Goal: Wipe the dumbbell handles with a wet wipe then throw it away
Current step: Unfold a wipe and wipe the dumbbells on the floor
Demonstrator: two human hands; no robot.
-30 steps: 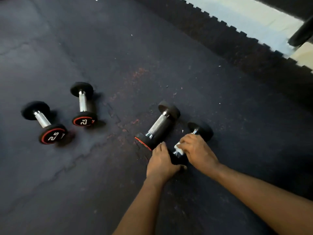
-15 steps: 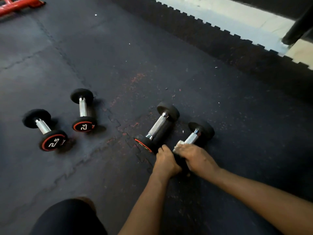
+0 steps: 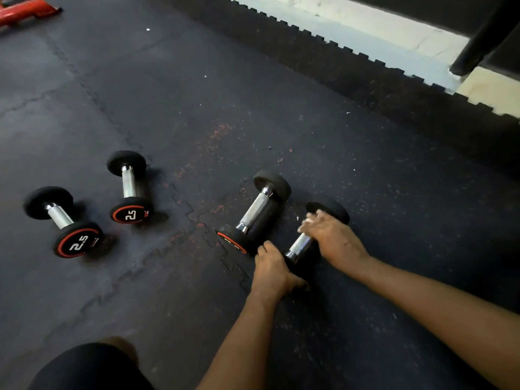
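Several small black dumbbells with chrome handles lie on the dark rubber floor. My left hand (image 3: 271, 270) grips the near head of the rightmost dumbbell (image 3: 301, 246) and holds it down. My right hand (image 3: 330, 237) is wrapped over the far end of that handle, close to the far head, with a white wet wipe (image 3: 309, 220) showing at my fingertips. A second dumbbell (image 3: 254, 211) lies just to the left, untouched. Two 2.5 dumbbells lie further left, one (image 3: 129, 187) nearer the middle and one (image 3: 62, 220) at the far left.
A red metal frame (image 3: 25, 9) sits at the top left corner. The mat's toothed edge (image 3: 365, 60) runs along the upper right, with pale floor beyond and a dark post (image 3: 478, 38). My knee in black shorts (image 3: 90, 367) is at the bottom.
My right hand has slid with the wipe from the near end of the handle up to its far end. My left hand stays on the near head. The view tilted down, showing my knee.
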